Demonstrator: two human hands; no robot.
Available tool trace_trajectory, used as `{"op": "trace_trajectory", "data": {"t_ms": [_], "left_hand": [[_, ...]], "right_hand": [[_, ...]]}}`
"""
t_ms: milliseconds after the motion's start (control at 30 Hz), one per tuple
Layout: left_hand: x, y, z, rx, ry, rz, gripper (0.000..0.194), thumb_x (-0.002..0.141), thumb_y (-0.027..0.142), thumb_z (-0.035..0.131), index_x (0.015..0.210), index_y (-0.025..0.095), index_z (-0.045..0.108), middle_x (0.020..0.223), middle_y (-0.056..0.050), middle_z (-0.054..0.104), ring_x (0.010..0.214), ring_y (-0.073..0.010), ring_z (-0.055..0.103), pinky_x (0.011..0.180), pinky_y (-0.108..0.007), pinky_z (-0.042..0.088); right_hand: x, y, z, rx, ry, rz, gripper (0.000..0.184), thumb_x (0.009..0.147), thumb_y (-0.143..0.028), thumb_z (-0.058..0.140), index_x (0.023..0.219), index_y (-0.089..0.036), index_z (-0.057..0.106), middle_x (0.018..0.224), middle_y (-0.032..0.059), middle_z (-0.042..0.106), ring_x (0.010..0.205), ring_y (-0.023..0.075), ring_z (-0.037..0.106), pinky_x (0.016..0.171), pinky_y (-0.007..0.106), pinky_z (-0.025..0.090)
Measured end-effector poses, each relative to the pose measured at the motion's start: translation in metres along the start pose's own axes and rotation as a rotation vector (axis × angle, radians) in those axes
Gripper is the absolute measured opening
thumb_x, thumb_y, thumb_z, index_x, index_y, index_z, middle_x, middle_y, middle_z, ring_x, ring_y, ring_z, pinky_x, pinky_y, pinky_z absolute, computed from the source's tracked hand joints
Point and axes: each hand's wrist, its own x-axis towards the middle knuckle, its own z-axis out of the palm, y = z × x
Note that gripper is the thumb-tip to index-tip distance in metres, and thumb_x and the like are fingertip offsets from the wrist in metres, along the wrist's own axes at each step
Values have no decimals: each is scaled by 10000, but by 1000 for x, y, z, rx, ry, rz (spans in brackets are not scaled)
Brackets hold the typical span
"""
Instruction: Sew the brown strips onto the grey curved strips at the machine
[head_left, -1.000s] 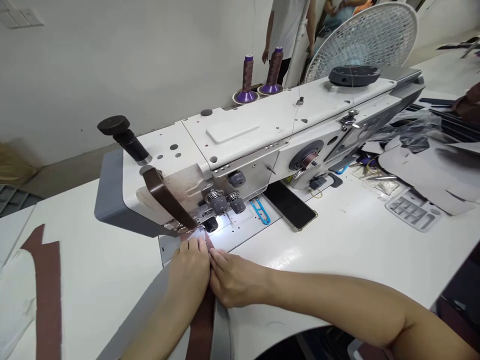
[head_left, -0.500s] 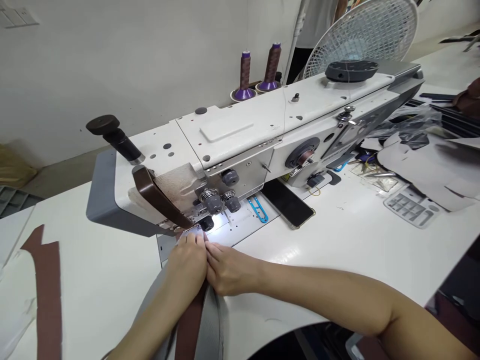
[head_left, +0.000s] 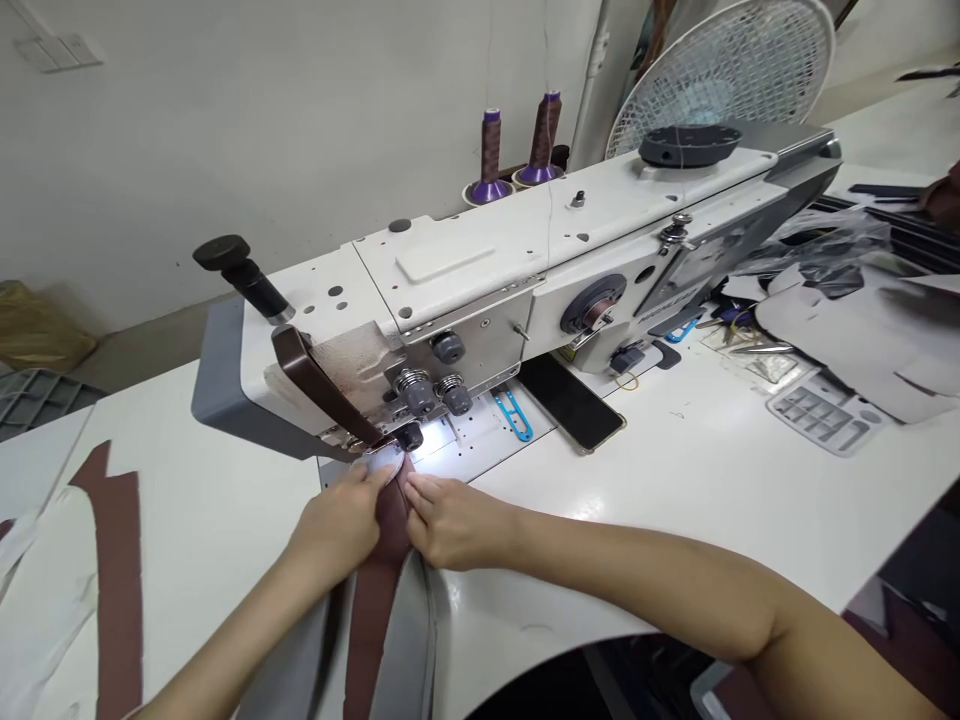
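A brown leather-like piece [head_left: 375,590] runs up to the needle area of a white sewing machine [head_left: 450,262], with grey material [head_left: 409,625] beside and under it. My left hand [head_left: 337,525] is on the left of the work just below the needle area, its thumb pressing on the brown piece; its other fingertips are partly hidden. Close by on the right, my right hand [head_left: 457,522] pinches the edge of the same piece between thumb and curled fingers. The machine's lamp lights the spot in front of my fingers, and the needle itself is hidden.
A black phone [head_left: 571,405] and a blue tool [head_left: 514,415] lie under the machine arm. Another brown piece [head_left: 120,585] rests on the table at left. Thread cones [head_left: 490,150] and a fan [head_left: 724,80] stand behind. Pale cut pieces [head_left: 855,325] lie at right.
My left hand has shifted left and down, away from my right hand, uncovering more of the brown piece. My right hand stays at its edge. The view has moved slightly.
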Motion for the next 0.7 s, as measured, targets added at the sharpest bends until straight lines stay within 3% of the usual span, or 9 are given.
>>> {"op": "trace_trajectory", "data": {"t_ms": [100,200,333,467,700], "left_hand": [[-12,-5,-18,46,-52,18,611,804,9,357,1332,241,558,1263,-91,586,1117,-250,592,918,-363,470],[-20,9,-25,101,-100,46,563,805,34,380,1312,199,563,1189,-107,612,1070,-270,605,897,-390,480],[-22,30,-5,119,-138,92,468,853,53,354,1266,93,572,1134,-162,611,1044,-282,597,904,-401,476],[-23,40,15,156,-106,112,466,898,39,315,1300,68,549,1217,-196,581,1101,-289,568,945,-418,457],[-16,45,12,157,-87,99,464,912,28,277,1281,39,558,1170,-203,598,1064,-285,574,904,-395,466]], "right_hand": [[2,-7,-15,104,-78,-53,231,825,-39,489,631,-143,560,578,95,637,528,192,590,614,355,493],[2,-20,-25,118,-83,-35,184,779,-41,492,647,-127,587,603,131,659,552,225,620,646,407,518],[2,-31,-24,72,-99,-51,141,754,-74,517,695,-82,645,684,211,696,626,303,672,703,505,523],[1,-31,-19,89,-122,-63,139,724,-118,577,747,-54,698,744,249,708,743,386,694,651,510,506],[-2,-28,-13,80,-137,-74,160,711,-128,585,753,-79,731,773,225,721,758,375,683,682,527,481]]}}
